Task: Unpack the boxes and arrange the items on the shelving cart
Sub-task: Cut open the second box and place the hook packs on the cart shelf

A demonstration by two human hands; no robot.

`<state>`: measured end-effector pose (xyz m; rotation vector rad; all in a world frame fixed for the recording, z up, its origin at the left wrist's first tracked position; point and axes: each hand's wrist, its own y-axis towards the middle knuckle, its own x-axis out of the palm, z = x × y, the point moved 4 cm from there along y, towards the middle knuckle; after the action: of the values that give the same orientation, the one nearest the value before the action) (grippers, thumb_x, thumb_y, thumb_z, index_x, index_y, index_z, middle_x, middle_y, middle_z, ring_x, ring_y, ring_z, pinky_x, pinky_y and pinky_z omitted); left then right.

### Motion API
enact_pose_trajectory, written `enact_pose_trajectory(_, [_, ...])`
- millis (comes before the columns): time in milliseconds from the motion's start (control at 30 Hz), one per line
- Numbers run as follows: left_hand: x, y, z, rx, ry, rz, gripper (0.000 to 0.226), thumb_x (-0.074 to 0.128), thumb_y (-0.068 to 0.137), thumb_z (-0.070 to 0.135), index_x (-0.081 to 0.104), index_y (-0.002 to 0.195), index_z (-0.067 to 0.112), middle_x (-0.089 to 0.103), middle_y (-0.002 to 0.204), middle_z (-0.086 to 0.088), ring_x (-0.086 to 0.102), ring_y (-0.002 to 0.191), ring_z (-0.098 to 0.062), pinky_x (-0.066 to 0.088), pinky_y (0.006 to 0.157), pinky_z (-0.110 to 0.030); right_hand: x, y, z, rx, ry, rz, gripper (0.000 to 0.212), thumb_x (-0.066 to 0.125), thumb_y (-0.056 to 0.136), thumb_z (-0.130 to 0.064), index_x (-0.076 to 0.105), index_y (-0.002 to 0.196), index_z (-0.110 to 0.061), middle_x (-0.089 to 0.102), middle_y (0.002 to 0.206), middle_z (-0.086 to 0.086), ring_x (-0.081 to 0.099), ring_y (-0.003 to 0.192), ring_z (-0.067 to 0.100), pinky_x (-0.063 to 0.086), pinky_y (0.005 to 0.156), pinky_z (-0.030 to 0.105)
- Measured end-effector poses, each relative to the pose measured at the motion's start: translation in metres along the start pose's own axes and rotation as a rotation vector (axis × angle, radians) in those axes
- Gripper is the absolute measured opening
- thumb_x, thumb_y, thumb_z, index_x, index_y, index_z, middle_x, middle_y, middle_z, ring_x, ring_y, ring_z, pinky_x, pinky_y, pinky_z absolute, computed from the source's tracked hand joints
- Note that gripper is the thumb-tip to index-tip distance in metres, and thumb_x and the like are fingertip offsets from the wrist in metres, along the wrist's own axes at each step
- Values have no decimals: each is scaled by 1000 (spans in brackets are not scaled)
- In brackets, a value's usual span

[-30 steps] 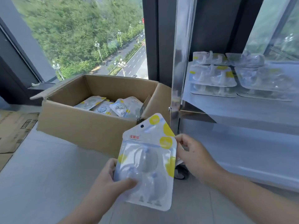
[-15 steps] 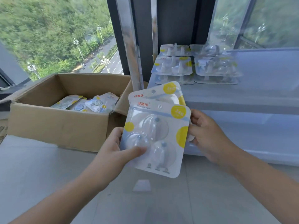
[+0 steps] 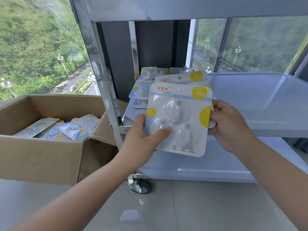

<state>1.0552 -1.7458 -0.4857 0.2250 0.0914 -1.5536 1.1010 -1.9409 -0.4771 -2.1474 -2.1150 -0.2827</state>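
Hands: we see both hands raised before the cart, apart from each other, each one clamped on a side of the same packs.
Left hand: it grips the front hook pack at its 8 o'clock edge; the thumb lies across the clear blister and the other fingers are hidden behind the card.
Right hand: it holds the pack at its 3 o'clock edge, fingers curled round the border.
Front hook pack: white card with yellow circles, red characters at the top and three clear hooks under the plastic; it is tilted a little, top leaning toward 1 o'clock.
Second pack: it sits directly behind the first one, only its top strip shows at 12 o'clock; we cannot tell which hand carries it.
Shelving cart: metal frame with grey shelves, it fills the view from 12 to 4 o'clock; one caster wheel stands on the floor at 6 o'clock of the packs.
Stacked packs: they lie on the middle shelf, at 10 o'clock of the held pack, partly hidden behind it.
Cardboard box: open, on the floor at 9 o'clock, just beside the cart post.
Packs in the box: several similar packs lie loosely inside.
Window: trees and a road show outside at 10 o'clock.
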Motion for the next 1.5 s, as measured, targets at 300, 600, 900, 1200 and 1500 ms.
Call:
enact_pose_trajectory(300, [-12,72,41,39,140,290,24,56,86,47,51,92,24,58,72,15,55,65,-9,39,56,-26,15,135,-53,18,30,82,15,45,86,9,52,88,-4,46,76,13,47,55,16,46,44,18])
enact_pose_trajectory(600, [-42,145,51,-128,643,321,25,39,95,31,43,93,7,42,78,-5,47,69,-27,33,59,-26,65,262,-46,278,-149,251,30,43,97,-1,40,68,-6,41,68,8,40,55,18,33,23,15])
enact_pose_trajectory(900, [-26,166,38,-196,687,325,31,39,95,35,29,79,10,40,71,-5,39,60,-19,25,48,-30,81,304,-16,444,4,254,14,51,94,-3,50,81,-2,54,77,9,47,52,19,37,25,16])
enact_pose_trajectory(1200, [-21,171,34,-208,1092,309,35,23,95,37,44,104,10,33,85,-6,34,65,-21,21,49,-28,90,301,0,297,-266,132,13,44,93,1,48,83,-7,49,78,9,48,54,19,42,31,16])
enact_pose_trajectory(1500, [-22,158,38,-182,1095,353,45,25,95,45,50,105,8,31,84,-4,36,85,-23,31,68,-32,80,299,-4,330,-654,134,19,45,96,-5,55,112,-3,48,69,9,46,54,14,35,38,18])
